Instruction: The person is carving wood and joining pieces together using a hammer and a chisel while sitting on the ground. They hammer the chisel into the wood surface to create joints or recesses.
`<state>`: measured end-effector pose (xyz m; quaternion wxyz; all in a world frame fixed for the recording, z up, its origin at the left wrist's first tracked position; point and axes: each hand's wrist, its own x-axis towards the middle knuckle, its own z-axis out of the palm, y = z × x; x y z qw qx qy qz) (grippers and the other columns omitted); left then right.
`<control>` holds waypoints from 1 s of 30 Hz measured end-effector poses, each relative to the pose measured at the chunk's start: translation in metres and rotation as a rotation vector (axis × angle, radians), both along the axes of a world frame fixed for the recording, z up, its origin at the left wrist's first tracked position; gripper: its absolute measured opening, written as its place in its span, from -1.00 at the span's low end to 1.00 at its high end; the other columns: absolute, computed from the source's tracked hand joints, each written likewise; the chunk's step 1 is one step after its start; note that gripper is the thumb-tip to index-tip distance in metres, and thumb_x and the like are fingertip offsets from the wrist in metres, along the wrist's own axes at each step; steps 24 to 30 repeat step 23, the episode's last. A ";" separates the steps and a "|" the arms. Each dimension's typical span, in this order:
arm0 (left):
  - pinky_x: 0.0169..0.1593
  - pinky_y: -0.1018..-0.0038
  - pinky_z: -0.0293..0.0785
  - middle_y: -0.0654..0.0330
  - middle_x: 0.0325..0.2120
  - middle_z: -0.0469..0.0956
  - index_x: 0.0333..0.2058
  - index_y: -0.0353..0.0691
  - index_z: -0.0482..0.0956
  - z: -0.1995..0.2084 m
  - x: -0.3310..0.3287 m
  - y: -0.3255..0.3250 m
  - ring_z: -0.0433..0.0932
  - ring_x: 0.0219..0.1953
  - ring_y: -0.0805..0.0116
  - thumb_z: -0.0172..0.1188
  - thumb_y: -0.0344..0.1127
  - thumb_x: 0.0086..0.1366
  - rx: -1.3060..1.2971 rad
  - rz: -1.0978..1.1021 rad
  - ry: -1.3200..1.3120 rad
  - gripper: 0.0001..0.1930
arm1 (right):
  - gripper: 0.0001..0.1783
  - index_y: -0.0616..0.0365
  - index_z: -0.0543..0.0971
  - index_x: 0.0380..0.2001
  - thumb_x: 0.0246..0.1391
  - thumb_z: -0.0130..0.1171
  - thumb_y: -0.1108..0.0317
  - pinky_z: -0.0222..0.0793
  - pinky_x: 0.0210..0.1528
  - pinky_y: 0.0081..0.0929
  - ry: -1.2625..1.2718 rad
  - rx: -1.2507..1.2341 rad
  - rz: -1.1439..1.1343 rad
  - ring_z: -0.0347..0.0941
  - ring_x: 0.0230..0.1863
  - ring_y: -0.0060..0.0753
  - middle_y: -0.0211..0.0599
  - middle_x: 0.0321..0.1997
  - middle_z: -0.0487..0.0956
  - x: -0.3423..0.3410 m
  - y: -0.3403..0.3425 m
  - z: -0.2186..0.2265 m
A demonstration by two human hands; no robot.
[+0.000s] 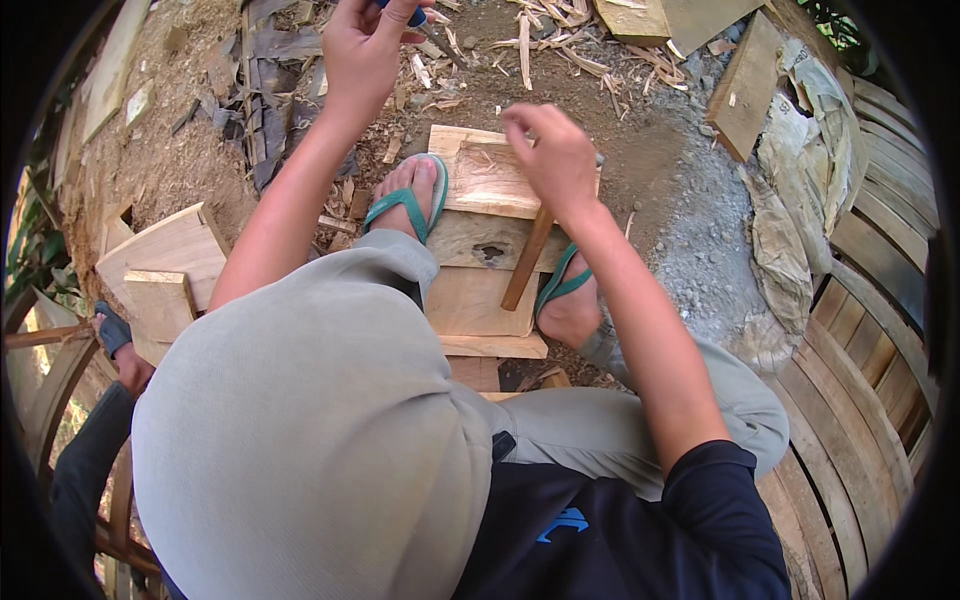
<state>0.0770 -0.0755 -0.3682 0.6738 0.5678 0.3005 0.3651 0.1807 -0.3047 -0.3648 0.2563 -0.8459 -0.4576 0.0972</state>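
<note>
My left hand [365, 55], at the top edge, is closed round the blue handle of a chisel [443, 45]; its narrow grey blade points down and right. Over a pale board [480, 185] with a shallow rough recess, my right hand [558, 165] hangs with curled fingers, slightly blurred. What they hold, if anything, is hidden. A hammer's wooden handle [526, 262] slants out below that wrist; most of its head is covered by the hand. My feet in green flip-flops [408, 205] flank the stacked boards. One board below has a dark irregular hole [490, 254].
Wood shavings [590, 65] litter the dirt ahead. Cut planks [165, 265] lie at left, and another plank [745, 88] lies at far right beside crumpled sacking [800, 170]. A slatted wooden structure [850, 400] curves along the right. Another person's foot [115, 335] shows at far left.
</note>
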 end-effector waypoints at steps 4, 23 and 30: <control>-0.32 0.59 0.59 0.27 -0.31 0.66 -0.09 -0.21 0.51 0.006 0.000 -0.003 0.62 -0.34 0.56 0.23 -0.12 0.48 -0.001 -0.002 0.058 -0.73 | -0.84 -0.10 0.75 -0.20 0.14 0.36 0.22 0.56 -0.38 -0.27 -0.129 -0.229 0.207 0.62 -0.43 -0.21 -0.33 -0.43 0.55 -0.028 -0.020 -0.026; -0.33 0.60 0.57 0.26 -0.30 0.67 -0.07 -0.20 0.51 0.011 -0.002 -0.002 0.63 -0.31 0.56 0.25 -0.14 0.47 0.022 -0.005 0.077 -0.73 | -0.80 0.02 0.73 -0.18 0.10 0.33 0.34 0.63 -0.27 -0.23 0.003 -0.363 -0.002 0.69 -0.17 -0.16 -0.22 -0.11 0.64 -0.049 -0.045 -0.033; -0.33 0.60 0.57 0.26 -0.30 0.67 -0.07 -0.20 0.51 0.011 -0.002 -0.002 0.63 -0.31 0.56 0.25 -0.14 0.47 0.022 -0.005 0.077 -0.73 | -0.80 0.02 0.73 -0.18 0.10 0.33 0.34 0.63 -0.27 -0.23 0.003 -0.363 -0.002 0.69 -0.17 -0.16 -0.22 -0.11 0.64 -0.049 -0.045 -0.033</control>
